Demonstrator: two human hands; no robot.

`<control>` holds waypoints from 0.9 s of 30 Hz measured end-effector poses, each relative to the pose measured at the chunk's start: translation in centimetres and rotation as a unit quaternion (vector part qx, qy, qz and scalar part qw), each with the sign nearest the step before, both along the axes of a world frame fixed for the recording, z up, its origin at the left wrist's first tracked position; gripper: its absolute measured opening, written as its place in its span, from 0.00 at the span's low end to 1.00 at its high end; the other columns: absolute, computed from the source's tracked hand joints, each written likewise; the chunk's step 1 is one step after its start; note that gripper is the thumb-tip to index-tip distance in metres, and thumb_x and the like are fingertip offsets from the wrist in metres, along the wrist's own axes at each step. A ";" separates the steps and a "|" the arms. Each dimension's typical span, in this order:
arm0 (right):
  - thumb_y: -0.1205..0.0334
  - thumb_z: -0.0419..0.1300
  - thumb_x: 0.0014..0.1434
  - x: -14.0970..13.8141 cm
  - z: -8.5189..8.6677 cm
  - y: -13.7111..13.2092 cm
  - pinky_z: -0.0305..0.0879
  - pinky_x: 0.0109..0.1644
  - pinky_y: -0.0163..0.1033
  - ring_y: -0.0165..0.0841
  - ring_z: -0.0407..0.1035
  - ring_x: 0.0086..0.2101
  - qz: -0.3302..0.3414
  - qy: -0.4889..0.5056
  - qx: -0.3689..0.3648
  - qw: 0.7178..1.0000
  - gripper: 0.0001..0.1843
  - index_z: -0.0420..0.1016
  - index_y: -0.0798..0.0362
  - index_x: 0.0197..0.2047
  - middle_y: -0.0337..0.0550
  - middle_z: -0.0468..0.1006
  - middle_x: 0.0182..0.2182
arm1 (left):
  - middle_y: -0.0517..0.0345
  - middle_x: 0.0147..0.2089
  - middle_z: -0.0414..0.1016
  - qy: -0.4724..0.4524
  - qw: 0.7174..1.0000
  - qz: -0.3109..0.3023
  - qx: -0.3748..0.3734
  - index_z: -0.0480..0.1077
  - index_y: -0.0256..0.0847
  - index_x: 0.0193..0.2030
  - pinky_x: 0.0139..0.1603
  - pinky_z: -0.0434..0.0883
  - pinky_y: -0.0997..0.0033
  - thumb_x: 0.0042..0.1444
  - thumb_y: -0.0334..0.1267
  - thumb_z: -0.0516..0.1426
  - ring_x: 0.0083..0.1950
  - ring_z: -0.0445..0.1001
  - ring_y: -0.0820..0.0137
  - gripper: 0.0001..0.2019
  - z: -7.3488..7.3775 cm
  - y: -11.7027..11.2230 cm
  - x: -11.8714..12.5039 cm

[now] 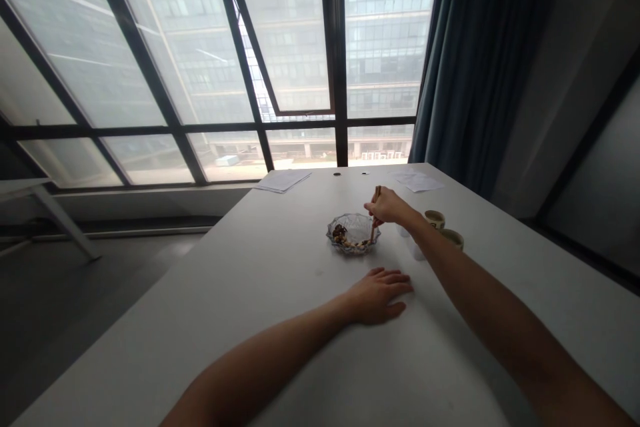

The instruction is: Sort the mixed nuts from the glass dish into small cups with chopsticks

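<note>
My right hand (386, 205) grips wooden chopsticks (373, 233), held steeply with their lower ends inside a clear glass bowl (345, 220). The bowl has a scalloped rim and stands on the white table. In it lie dark reddish-brown pieces (339, 232) at the left and small pale and dark pieces along the near side, too small to name surely. Whether the tips hold any piece, I cannot tell. Closer to me, my left hand (381, 295) rests flat on the tabletop with fingers spread, apart from the bowl and holding nothing.
Two patterned cups (435, 217) stand right of the bowl, partly behind my right forearm, with pale containers beside them. Paper sheets (283, 180) lie at the table's far left corner, more sheets (417, 180) at the far right. Windows and a blue curtain (465, 67) rise beyond the table (240, 267).
</note>
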State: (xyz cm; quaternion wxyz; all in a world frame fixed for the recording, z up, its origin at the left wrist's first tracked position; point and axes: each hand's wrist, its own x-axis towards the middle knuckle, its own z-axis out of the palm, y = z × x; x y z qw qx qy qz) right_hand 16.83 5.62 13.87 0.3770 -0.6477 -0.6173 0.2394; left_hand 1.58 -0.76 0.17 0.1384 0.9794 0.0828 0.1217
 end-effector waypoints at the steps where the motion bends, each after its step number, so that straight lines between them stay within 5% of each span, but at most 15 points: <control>1: 0.66 0.68 0.54 -0.4 -0.4 0.6 0.69 0.19 0.33 0.36 0.74 0.17 0.000 0.003 -0.006 1.000 0.13 0.72 0.57 0.21 0.48 0.77 0.16 | 0.58 0.70 0.61 0.000 1.000 -0.002 0.000 0.61 0.51 0.65 0.71 0.50 0.56 0.64 0.46 0.52 0.71 0.58 0.64 0.22 0.0 0.0 0.0; 8: 0.61 0.67 0.57 -1.5 -0.9 1.1 0.71 0.22 0.32 0.35 0.75 0.20 0.003 0.085 0.062 0.995 0.13 0.74 0.58 0.25 0.49 0.78 0.19 | 0.57 0.70 0.61 -0.004 1.000 -0.002 0.004 0.61 0.51 0.65 0.71 0.50 0.55 0.64 0.46 0.51 0.71 0.57 0.64 0.22 -0.1 0.0 0.0; 13: 0.56 0.69 0.56 -0.8 1.0 -1.0 0.74 0.26 0.35 0.37 0.78 0.24 0.157 0.095 0.024 0.983 0.14 0.79 0.60 0.29 0.51 0.81 0.24 | 0.58 0.70 0.60 -0.001 1.000 0.004 0.003 0.61 0.51 0.65 0.71 0.51 0.54 0.64 0.47 0.52 0.71 0.57 0.64 0.23 -0.1 -0.1 0.0; 17: 0.52 0.70 0.53 -0.8 -0.1 -0.9 0.74 0.27 0.33 0.36 0.78 0.26 0.249 0.061 -0.021 0.966 0.16 0.82 0.59 0.29 0.50 0.82 0.25 | 0.58 0.70 0.60 0.000 1.000 0.002 0.003 0.60 0.51 0.65 0.71 0.51 0.54 0.64 0.47 0.52 0.71 0.57 0.63 0.23 0.1 -0.1 0.0; 22: 0.50 0.69 0.53 0.0 -2.1 0.5 0.71 0.25 0.32 0.33 0.76 0.23 0.202 0.061 0.023 0.977 0.18 0.81 0.60 0.27 0.50 0.82 0.23 | 0.58 0.70 0.61 -0.002 1.000 0.001 0.004 0.60 0.52 0.65 0.71 0.51 0.55 0.64 0.47 0.52 0.71 0.57 0.64 0.23 0.1 -0.2 -0.1; 27: 0.49 0.68 0.54 2.0 -0.9 -0.4 0.72 0.25 0.34 0.35 0.76 0.22 0.150 0.073 0.049 0.985 0.20 0.81 0.61 0.28 0.51 0.81 0.23 | 0.58 0.70 0.60 0.001 1.000 0.007 0.007 0.60 0.52 0.66 0.70 0.51 0.54 0.64 0.47 0.52 0.71 0.57 0.63 0.23 -0.2 -0.1 -0.1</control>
